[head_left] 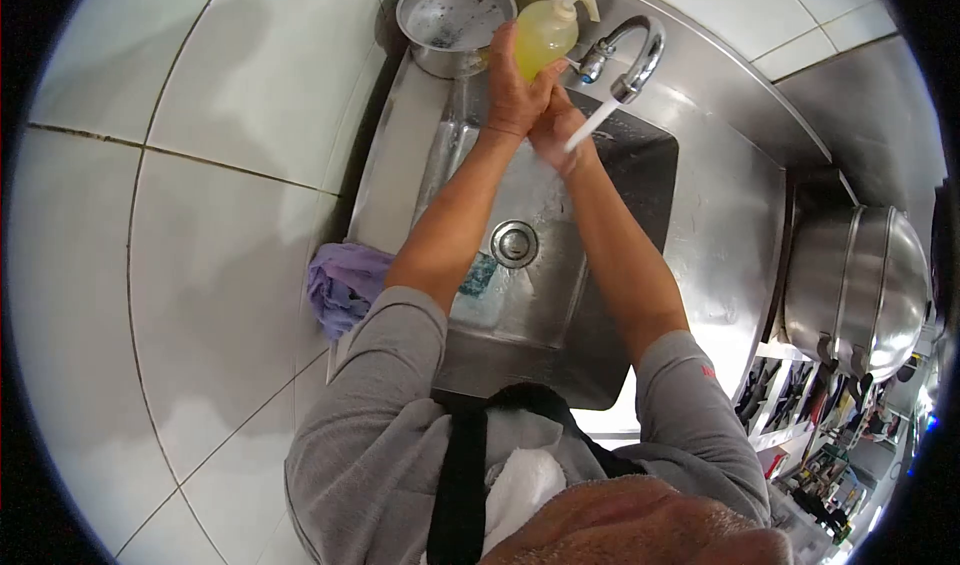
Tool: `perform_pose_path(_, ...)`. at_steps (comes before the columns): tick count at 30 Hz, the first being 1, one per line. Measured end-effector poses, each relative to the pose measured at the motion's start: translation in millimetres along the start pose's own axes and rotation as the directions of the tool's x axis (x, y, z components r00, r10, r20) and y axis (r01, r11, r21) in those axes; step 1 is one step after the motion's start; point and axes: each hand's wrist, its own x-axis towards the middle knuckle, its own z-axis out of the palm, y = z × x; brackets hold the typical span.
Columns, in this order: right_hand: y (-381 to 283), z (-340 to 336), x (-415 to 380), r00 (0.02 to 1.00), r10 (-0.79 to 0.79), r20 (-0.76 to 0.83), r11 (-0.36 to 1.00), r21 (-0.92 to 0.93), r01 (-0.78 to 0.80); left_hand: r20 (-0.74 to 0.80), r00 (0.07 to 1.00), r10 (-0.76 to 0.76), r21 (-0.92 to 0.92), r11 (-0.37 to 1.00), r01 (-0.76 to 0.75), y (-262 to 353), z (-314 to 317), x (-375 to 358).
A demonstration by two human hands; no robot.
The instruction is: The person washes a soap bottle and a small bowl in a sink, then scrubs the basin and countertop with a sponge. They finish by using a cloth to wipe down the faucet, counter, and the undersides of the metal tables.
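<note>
While tap [628, 60] runs, left hand [515, 85] grips soap bottle [545, 33]; right hand [555, 130] under stream (grip state unclear). Washing underway; no lather or rinse visible yet.

Around the sink [700, 255] I count one faucet [628, 57] with one stream of water, one soap bottle [545, 31] behind it, one metal pot [452, 21] at its back corner — and one drain [514, 243] in its floor. One purple cloth [340, 285] on its left rim, two big steel bowls [860, 285] stacked to its right.
</note>
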Motion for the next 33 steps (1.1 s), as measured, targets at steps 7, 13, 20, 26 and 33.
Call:
perform_pose_path(7,21,-16,46,0.980,-0.195,-0.039,0.972,0.128,0.198,0.091,0.996,-0.008,0.144,0.990,-0.005,7,-18,5)
perform_pose_path(13,19,18,43,0.901,-0.152,-0.407,0.987,-0.021,0.157,-0.015,0.988,-0.154,0.438,0.887,0.145,22,-91,11)
perform_pose_path(20,17,-4,75,0.885,-0.190,-0.426,0.982,-0.096,0.164,0.057,0.991,-0.124,0.417,0.905,0.090,-17,-105,24)
perform_pose_path(26,10,3,51,0.827,-0.207,-0.523,0.976,-0.170,0.137,0.115,0.990,-0.081,0.462,0.886,0.019,-27,-126,35)
perform_pose_path(33,70,-67,-63,0.839,0.271,-0.472,0.949,0.277,-0.151,0.406,0.714,-0.570,0.611,0.750,0.251,135,-257,-47)
